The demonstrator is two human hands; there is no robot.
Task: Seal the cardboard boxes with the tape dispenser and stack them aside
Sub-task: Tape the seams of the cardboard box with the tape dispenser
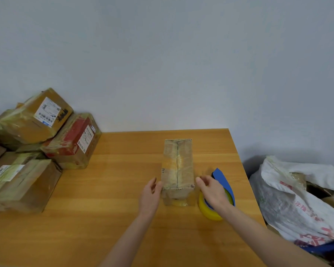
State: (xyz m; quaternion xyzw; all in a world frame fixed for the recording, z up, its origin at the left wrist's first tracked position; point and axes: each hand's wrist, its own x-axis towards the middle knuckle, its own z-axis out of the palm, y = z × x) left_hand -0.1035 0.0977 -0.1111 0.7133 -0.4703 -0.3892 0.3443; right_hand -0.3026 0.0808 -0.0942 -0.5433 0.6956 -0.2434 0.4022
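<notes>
Cardboard box (177,164), seam apparently taped, sits mid-worktop (104,209) between left hand (149,193) and right hand (212,189), each grip open and empty, tape dispenser (223,180) beneath the right wrist; next probably clasping it towards the left stack (37,141).

Wooden table (104,218), pale wall (162,54), white printed sack (297,199) at right

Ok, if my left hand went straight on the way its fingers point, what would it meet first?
Probably the left side of the cardboard box; your left hand angles toward its near corner, though depth is unclear.
</notes>
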